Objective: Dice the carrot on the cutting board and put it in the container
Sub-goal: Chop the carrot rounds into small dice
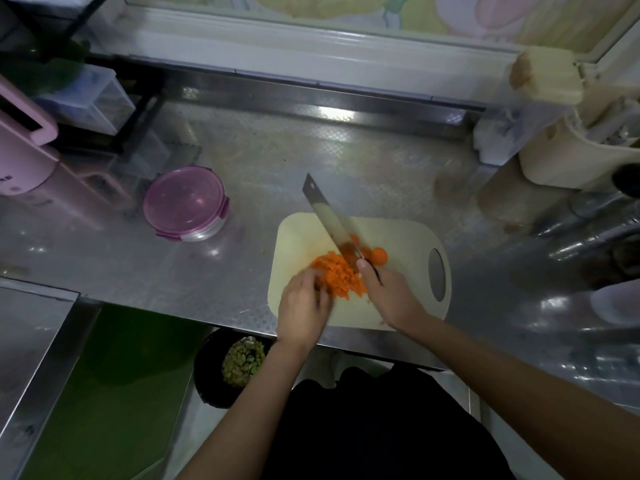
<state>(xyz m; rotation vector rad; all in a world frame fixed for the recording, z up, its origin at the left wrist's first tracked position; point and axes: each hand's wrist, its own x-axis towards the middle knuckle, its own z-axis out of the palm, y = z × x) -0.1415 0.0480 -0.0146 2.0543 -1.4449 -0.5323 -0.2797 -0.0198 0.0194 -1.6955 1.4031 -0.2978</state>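
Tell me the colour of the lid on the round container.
Translucent pink-purple lid on the clear container, seen in the head view.

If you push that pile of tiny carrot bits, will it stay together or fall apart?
It would probably spread: the diced carrot is a loose heap of small separate bits. They look light, so they should slide easily on the smooth cutting board. The round slices beside the knife might roll if tipped on edge.

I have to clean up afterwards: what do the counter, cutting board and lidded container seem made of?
Counter: likely stainless steel, embossed, mirror-like glints. Cutting board: probably plastic, matte cream, moulded handle hole. Container: clear body, plastic or glass unclear; translucent purple lid with clips, likely plastic.
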